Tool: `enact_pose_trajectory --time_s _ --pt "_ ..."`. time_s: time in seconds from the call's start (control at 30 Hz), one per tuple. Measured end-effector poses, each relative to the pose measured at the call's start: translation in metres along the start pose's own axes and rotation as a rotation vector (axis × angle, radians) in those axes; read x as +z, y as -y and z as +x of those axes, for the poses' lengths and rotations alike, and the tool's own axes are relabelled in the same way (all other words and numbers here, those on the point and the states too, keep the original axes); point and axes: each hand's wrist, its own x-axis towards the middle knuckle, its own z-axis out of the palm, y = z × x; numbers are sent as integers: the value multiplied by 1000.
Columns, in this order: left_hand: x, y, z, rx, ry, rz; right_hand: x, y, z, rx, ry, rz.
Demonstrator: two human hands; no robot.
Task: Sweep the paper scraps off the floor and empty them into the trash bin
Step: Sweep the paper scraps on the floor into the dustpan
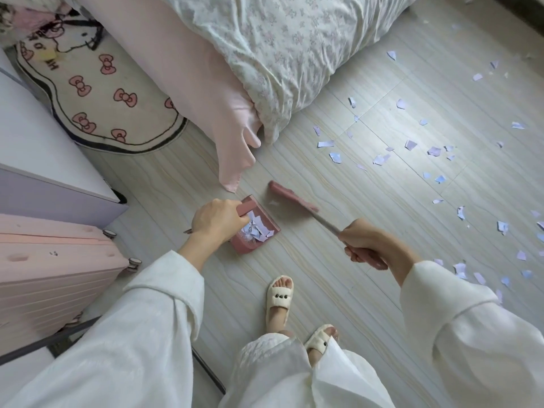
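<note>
Roughly, we judge the job well short of halfway. Our pink dustpan already holds a small heap of torn paper, yet most of the paper scraps lie scattered over the floor, well apart from the dustpan on its far right side, with another cluster nearer our right sleeve. One lone scrap sits just beside the dustpan's mouth, between it and the broom head. No trash bin shows anywhere, so the emptying is not yet done.

Our left hand grips the dustpan's handle, fingers curled round it, directly above the collected paper. Our right hand is clenched on the broom handle, to the right of the dustpan. The loose scraps touch neither hand; only the broom can reach them.
</note>
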Motion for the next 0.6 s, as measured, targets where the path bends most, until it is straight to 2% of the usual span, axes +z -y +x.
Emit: enact_pose_trajectory --time_s 0.2,0.47,0.53,0.6 --pt "-3 -9 2 26 16 2 -29 4 -20 5 129 29" --pt "5 -18 -4 52 10 35 -16 9 -38 -89 4 120" --pt "8 -17 -6 56 4 49 -5 5 -32 -77 -15 197" --pt "10 -14 -9 62 -4 56 5 -3 -24 -26 -2 380"
